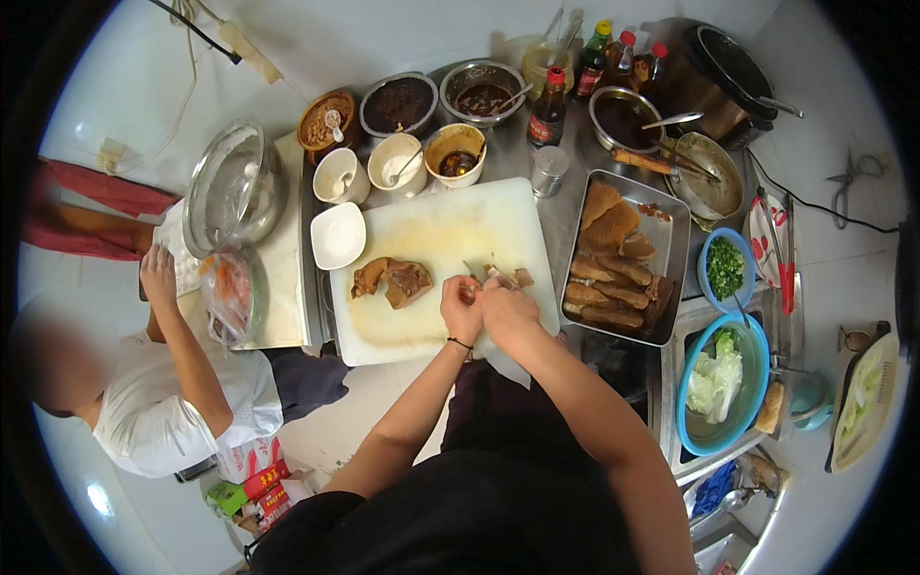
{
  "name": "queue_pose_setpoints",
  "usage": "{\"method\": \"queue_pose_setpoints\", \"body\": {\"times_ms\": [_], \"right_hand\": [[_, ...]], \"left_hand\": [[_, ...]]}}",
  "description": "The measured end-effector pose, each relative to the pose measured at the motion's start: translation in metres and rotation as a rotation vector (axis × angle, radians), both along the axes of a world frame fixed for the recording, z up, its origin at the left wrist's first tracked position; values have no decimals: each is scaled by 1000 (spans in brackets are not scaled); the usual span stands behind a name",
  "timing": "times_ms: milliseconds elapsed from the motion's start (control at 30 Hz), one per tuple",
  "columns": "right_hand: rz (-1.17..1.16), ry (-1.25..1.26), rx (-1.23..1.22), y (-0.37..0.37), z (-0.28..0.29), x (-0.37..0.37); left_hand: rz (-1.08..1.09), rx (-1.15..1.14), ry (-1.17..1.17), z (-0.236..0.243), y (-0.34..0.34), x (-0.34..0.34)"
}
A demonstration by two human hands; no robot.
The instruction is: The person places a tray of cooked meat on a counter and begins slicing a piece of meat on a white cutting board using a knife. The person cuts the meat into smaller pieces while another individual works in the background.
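My left hand [461, 311] and my right hand [508, 312] meet close together over the right half of a white cutting board [402, 340]. Both have curled fingers, and what lies in their grip is mostly hidden. Something thin and grey [468, 268] sticks out just beyond the left fingers. Small pieces of brown meat [522, 277] lie by the right fingertips. To the left on the board rests a larger chunk of browned cooked meat [407, 283], apart from both hands.
A metal tray [668, 225] of braised meat stands right of the board. White bowls [337, 237], seasoning bowls [398, 103] and sauce bottles [548, 120] line the back. A blue basin [766, 369] holds lettuce. At left, another person's arm [196, 369] is near a steel bowl [235, 192].
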State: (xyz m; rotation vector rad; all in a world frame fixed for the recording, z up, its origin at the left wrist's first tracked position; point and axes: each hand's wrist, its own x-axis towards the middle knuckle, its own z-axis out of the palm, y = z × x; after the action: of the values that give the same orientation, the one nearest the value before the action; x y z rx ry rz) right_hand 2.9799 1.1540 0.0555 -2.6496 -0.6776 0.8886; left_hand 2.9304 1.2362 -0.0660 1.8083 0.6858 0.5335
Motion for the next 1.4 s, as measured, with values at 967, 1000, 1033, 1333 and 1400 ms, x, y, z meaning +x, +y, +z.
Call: {"method": "queue_pose_setpoints", "body": {"times_ms": [967, 1000, 1033, 1333, 1400], "right_hand": [[-24, -335, 166, -14, -75, -26], [-31, -285, 173, -16, -70, -23], [-36, -234, 181, -16, -66, -21], [-122, 20, 280, -33, -57, -17], [-116, 51, 300, -32, -57, -16]], "left_hand": [[-37, 51, -30, -7, 2, -8], [-32, 37, -39, -8, 2, -7], [-37, 27, -63, -8, 5, -5], [-29, 208, -9, 6, 3, -11], [-30, 282, 13, 14, 5, -11]]}}
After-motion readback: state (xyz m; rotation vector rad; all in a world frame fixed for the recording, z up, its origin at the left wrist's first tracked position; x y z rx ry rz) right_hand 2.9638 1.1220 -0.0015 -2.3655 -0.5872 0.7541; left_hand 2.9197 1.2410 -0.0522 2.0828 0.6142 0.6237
